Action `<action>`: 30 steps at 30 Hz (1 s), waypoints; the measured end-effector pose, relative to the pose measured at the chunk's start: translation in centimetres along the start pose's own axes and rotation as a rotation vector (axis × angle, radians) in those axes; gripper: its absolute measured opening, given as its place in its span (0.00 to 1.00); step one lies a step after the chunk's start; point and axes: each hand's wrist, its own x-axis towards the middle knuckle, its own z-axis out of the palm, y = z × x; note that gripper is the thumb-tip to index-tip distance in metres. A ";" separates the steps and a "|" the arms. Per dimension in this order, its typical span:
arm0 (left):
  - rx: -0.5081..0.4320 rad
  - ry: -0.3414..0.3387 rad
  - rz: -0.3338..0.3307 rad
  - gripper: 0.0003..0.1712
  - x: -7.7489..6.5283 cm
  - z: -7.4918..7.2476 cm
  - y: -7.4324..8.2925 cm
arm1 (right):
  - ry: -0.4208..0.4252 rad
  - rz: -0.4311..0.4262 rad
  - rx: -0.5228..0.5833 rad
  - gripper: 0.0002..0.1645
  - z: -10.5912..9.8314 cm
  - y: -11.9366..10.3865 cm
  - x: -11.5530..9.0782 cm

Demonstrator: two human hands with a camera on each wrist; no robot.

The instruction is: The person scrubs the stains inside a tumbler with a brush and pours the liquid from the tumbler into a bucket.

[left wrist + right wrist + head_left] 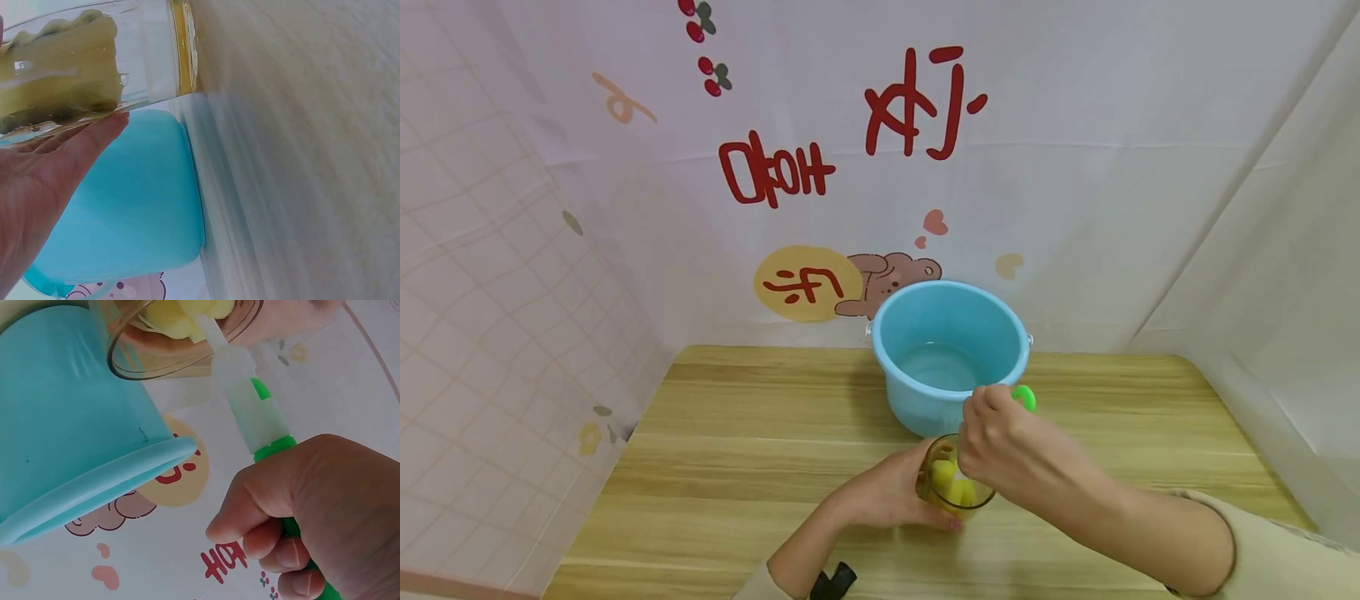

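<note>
My left hand (883, 493) grips a clear amber-tinted glass (153, 50) from its left side, with the thumb along the near side. In the left wrist view the glass's thick base is close to the tabletop; whether it touches is unclear. My right hand (1007, 437) has its fingers wrapped round the green handle of a sponge cup brush (250, 394), above the glass. The brush's whitish shaft tilts down through the mouth of the glass. Its yellow sponge head (943, 475) is inside the glass, well above the base in the left wrist view.
A light blue bucket (917, 408) stands just behind the glass, with what looks like some clear water at its bottom. The wooden table (737, 450) meets a printed white cloth backdrop (1075, 167). A small black object (835, 581) lies beside my left forearm.
</note>
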 end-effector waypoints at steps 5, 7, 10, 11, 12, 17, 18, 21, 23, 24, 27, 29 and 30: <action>-0.014 -0.017 0.022 0.47 0.0 -0.2 -0.1 | -0.041 -0.021 -0.048 0.23 -0.1 0.3 1.1; -0.020 -0.022 0.026 0.47 -0.1 -0.3 -0.1 | -0.058 -0.028 -0.067 0.23 0.0 0.3 1.6; -0.017 -0.023 0.021 0.48 -0.1 -0.4 -0.1 | -0.066 -0.028 -0.083 0.21 0.3 0.4 2.1; -0.015 -0.022 0.019 0.48 -0.1 -0.4 -0.1 | -0.067 -0.026 -0.086 0.21 0.5 0.4 2.3; -0.013 -0.022 0.017 0.48 -0.2 -0.4 -0.1 | -0.068 -0.022 -0.086 0.21 0.6 0.5 2.4; -0.012 -0.027 0.014 0.50 -0.2 -0.5 -0.1 | -0.080 0.007 -0.066 0.25 1.8 0.8 3.0; -0.012 -0.027 0.015 0.50 -0.2 -0.6 -0.1 | -0.083 0.012 -0.056 0.25 2.1 0.9 3.1; -0.003 -0.025 0.020 0.50 -0.2 -0.6 -0.1 | -0.098 0.020 -0.026 0.26 3.0 1.4 3.1; 0.006 -0.024 0.029 0.51 -0.1 -0.6 -0.1 | -0.104 0.028 0.003 0.26 3.6 1.6 3.0; 0.005 -0.026 0.035 0.51 -0.1 -0.6 -0.1 | -0.106 0.031 0.017 0.26 3.9 1.7 2.8; -0.002 -0.029 0.035 0.50 -0.2 -0.6 0.0 | -0.101 0.046 0.067 0.25 4.7 2.0 2.4; -0.007 -0.030 0.027 0.50 -0.2 -0.6 0.0 | -0.089 0.058 0.104 0.25 5.1 2.1 2.0; -0.005 -0.027 0.021 0.50 -0.2 -0.6 0.0 | -0.083 0.063 0.121 0.25 5.3 2.1 1.8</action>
